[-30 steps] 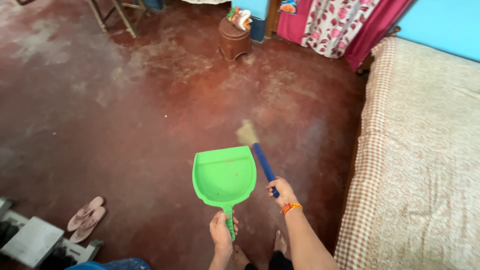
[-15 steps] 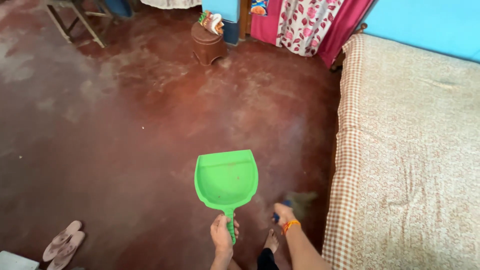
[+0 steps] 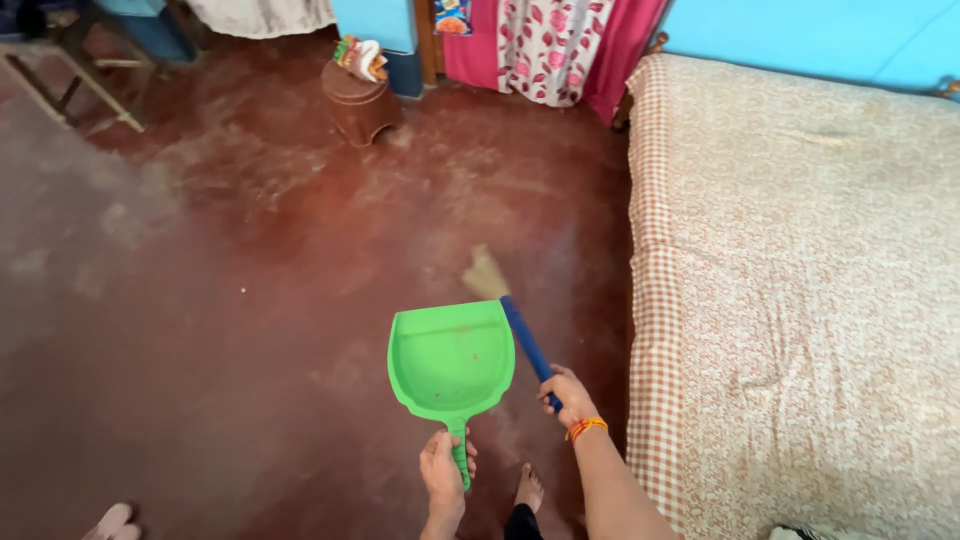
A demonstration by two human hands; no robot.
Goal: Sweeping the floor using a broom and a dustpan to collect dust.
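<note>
Green plastic catches the eye first: a dustpan held out over the red floor, its open mouth pointing away from the person. The left hand grips the dustpan's short handle, fingers curled tight around it. Just to the right, the right hand closes around the blue handle of a small broom, fingers wrapped and pressed together; an orange thread band sits on that wrist. The broom slants up and to the left, its pale straw bristles reaching past the dustpan's far right corner, close above the floor; whether they touch it is hard to tell. A bare foot shows between the two forearms. A bed with a checked cover fills the right side. A brown stool stands far back near floral curtains.
</note>
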